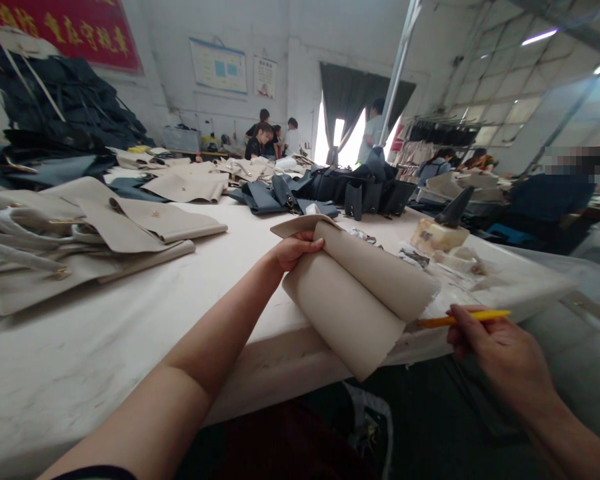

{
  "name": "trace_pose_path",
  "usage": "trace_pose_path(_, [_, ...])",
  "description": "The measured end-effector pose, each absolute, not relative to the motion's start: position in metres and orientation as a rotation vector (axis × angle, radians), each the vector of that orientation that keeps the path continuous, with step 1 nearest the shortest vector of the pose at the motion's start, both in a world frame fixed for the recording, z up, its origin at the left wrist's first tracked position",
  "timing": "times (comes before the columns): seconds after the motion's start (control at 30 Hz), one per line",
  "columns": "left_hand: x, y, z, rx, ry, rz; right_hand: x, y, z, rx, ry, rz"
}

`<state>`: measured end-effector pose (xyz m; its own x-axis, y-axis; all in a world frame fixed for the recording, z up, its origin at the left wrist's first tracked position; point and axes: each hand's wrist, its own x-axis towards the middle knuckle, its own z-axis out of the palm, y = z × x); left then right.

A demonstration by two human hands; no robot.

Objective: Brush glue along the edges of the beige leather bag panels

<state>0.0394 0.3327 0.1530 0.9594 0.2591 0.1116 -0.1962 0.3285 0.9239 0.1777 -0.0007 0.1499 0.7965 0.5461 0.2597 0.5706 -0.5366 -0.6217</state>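
My left hand (294, 250) grips the top edge of a folded beige leather piece (360, 293) that lies over the front edge of the white worktable (130, 320). The piece curls into two rounded folds and hangs past the table edge. My right hand (490, 343) is closed on a thin yellow stick-like tool (463, 319), its tip pointing left at the right side of the beige piece. Both forearms reach in from below.
Stacks of beige bag panels with handles (95, 233) lie at the left. Dark blue bag parts (330, 190) sit at the table's middle back. A yellowish block with a dark tool (440, 233) stands to the right. Several people work in the background; a seated person (550, 193) is at the right.
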Motion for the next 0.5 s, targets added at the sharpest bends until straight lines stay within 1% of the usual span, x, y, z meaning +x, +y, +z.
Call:
trace_pose_path(0.1, [0.039,0.332,0.153,1.196,0.061,0.296,0.188,0.005,0.15,-2.222,-0.713,-0.1])
trace_pose_path(0.23, [0.04,0.331,0.154,1.191,0.065,0.3,0.193,0.008,0.142,-2.262,-0.731,-0.005])
trace_pose_path(0.5, [0.038,0.336,0.154,1.21,0.04,0.288,0.14,-0.009,0.143,-2.186,-0.901,0.146])
